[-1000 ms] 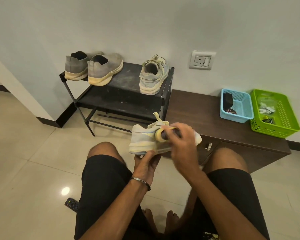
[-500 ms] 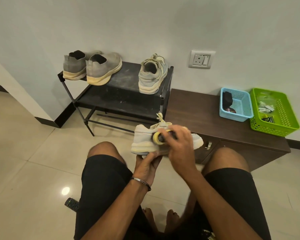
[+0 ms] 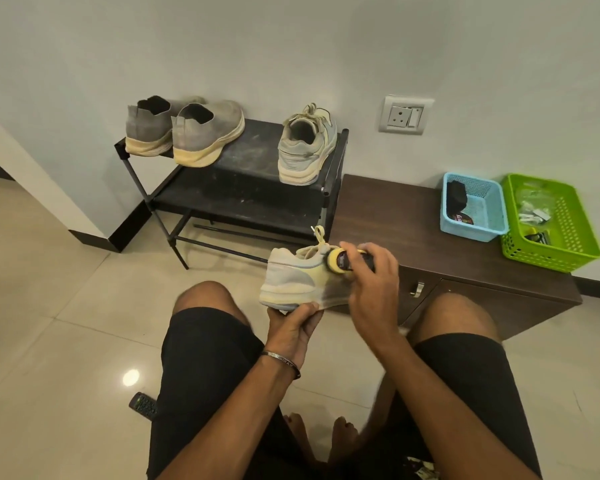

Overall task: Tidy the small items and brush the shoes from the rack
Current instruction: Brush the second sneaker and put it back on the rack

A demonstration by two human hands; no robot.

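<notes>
The left hand [image 3: 293,325] grips the sneaker [image 3: 291,282] from below, fingers curled round its sole. The right hand [image 3: 371,289] holds the applicator [image 3: 340,260] against its side, fingers wrapped round it.

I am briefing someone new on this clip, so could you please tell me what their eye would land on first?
Centre frame, the left hand holds a pale sneaker by its sole while the right hand presses a yellow-edged brush against its side. Behind, three more shoes sit on the top shelf of the black rack. At right, a bright green basket and a blue basket stand on the brown cabinet.
</notes>
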